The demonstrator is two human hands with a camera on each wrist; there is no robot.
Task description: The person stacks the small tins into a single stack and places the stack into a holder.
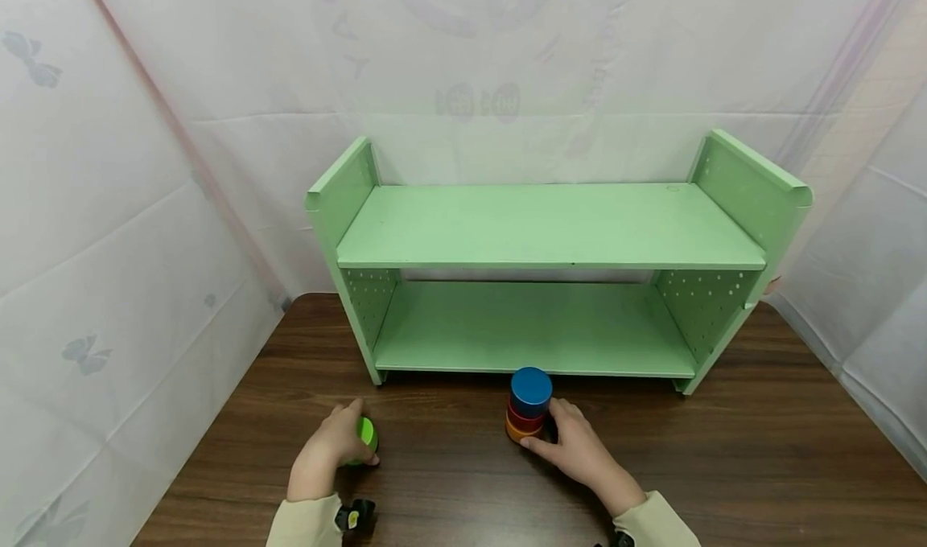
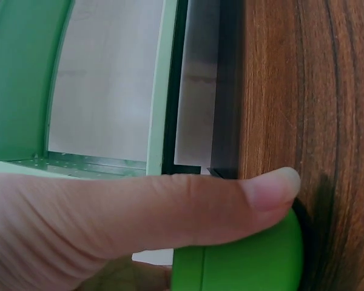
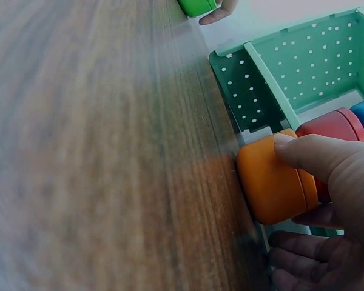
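"Grasping anything, was the left hand?"

"Its thumb and fingers were curled round a bright green, smooth, round canister standing on the dark brown wood-grain table."

"And the right hand?"

"That one pinched a matt orange, round-edged canister, the base of a stack with a red lidded canister in the middle and a blue round canister on top."

"How did they lie?"

"The stack's long axis stood upright, well to the right of the green canister; the right hand was nearer the stack."

"Textures?"

"A fine seam ringed the orange canister. Behind, the pale green two-tier shelf had flat boards and perforated side panels."
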